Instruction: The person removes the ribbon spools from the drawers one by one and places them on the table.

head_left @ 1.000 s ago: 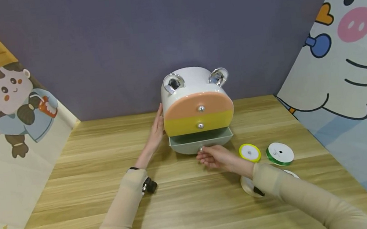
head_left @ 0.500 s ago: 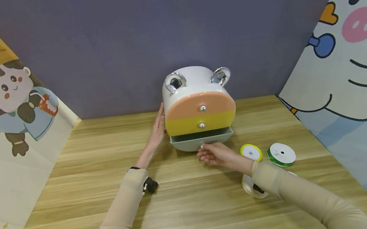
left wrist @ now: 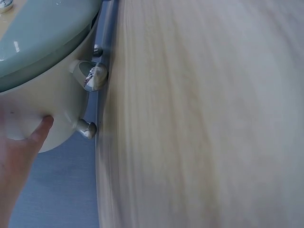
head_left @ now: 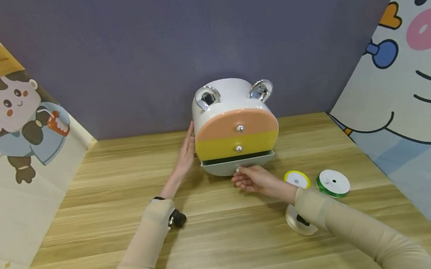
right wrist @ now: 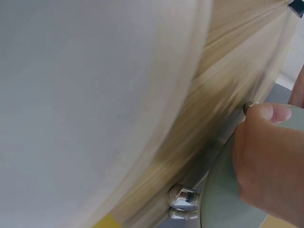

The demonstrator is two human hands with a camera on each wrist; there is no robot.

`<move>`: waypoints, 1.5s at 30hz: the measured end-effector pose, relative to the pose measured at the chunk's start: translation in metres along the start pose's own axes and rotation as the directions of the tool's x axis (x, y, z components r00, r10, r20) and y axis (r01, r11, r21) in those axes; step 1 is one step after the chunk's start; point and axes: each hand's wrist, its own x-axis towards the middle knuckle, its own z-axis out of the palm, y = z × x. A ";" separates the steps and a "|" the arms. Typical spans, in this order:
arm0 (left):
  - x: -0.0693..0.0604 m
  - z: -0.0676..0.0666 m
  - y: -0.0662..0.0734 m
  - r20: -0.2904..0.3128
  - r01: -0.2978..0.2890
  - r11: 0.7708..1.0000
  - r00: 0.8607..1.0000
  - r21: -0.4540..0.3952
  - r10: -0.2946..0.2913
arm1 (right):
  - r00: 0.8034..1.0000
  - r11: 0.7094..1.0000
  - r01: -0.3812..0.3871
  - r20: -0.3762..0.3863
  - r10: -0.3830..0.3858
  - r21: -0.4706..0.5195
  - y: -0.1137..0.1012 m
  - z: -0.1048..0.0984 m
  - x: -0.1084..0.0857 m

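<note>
A small white drawer cabinet (head_left: 224,92) with an orange top drawer (head_left: 218,127), a yellow middle drawer (head_left: 217,148) and a grey-green bottom drawer (head_left: 219,169) stands against the back wall. The bottom drawer juts out slightly, leaving a narrow dark gap above it. My right hand (head_left: 255,179) pinches that drawer's round silver knob (head_left: 237,170), mostly covered by the fingers. My left hand (head_left: 186,154) rests, fingers extended, against the cabinet's left side. In the left wrist view, a finger of the left hand (left wrist: 21,154) touches the white wall beside the silver feet (left wrist: 96,76).
Right of the cabinet lie a yellow-rimmed spool (head_left: 297,179) and a green ribbon spool (head_left: 334,183). A cream spool (head_left: 298,222) lies partly under the right forearm. Printed side panels (head_left: 380,101) flank the wooden tabletop (head_left: 125,169).
The bottom drawer has slid inward, its opening shrinking to a narrow gap. My right hand has moved with the knob toward the cabinet. The left hand stays against the side.
</note>
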 end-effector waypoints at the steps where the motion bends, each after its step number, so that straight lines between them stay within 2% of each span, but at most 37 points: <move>1: 0.000 0.000 -0.002 -0.003 -0.005 1.000 1.000 0.003 0.005 | 1.000 1.000 0.001 0.000 -0.001 0.000 0.000 0.000 0.001; 11: -0.004 0.003 -0.005 -0.033 -0.079 0.993 0.996 0.091 0.083 | 1.000 1.000 0.012 0.002 -0.012 -0.008 0.000 0.000 0.004; 18: -0.007 0.002 -0.003 -0.018 -0.050 0.998 0.999 0.031 0.051 | 1.000 1.000 0.012 -0.007 -0.012 -0.009 -0.001 0.001 0.006; 20: -0.009 0.003 0.002 -0.004 -0.034 0.999 0.999 0.010 0.034 | 1.000 1.000 0.015 -0.005 -0.015 -0.010 -0.002 0.001 0.006; 25: -0.009 0.004 0.004 0.002 -0.038 0.999 0.999 0.019 0.038 | 1.000 1.000 0.023 0.004 -0.023 -0.011 -0.002 0.000 0.005; 28: -0.010 0.003 -0.001 -0.008 -0.053 0.998 0.999 0.029 0.053 | 1.000 1.000 0.017 0.005 -0.017 -0.013 -0.002 0.001 0.005; 34: -0.011 0.004 -0.002 0.005 -0.044 0.999 0.999 -0.001 0.044 | 1.000 1.000 0.021 0.014 -0.021 -0.003 -0.001 -0.001 0.005; 37: -0.011 0.005 0.002 0.020 -0.038 0.999 0.999 -0.012 0.038 | 1.000 1.000 0.022 0.018 -0.022 0.003 -0.001 -0.003 0.006; 42: -0.015 0.008 0.018 0.052 -0.013 0.999 0.999 -0.033 0.015 | 1.000 1.000 0.017 0.012 -0.017 0.003 0.001 -0.005 0.006; 45: -0.017 0.008 0.025 0.064 0.002 1.000 0.998 -0.017 -0.001 | 1.000 1.000 0.014 0.010 -0.014 0.000 0.001 -0.004 0.006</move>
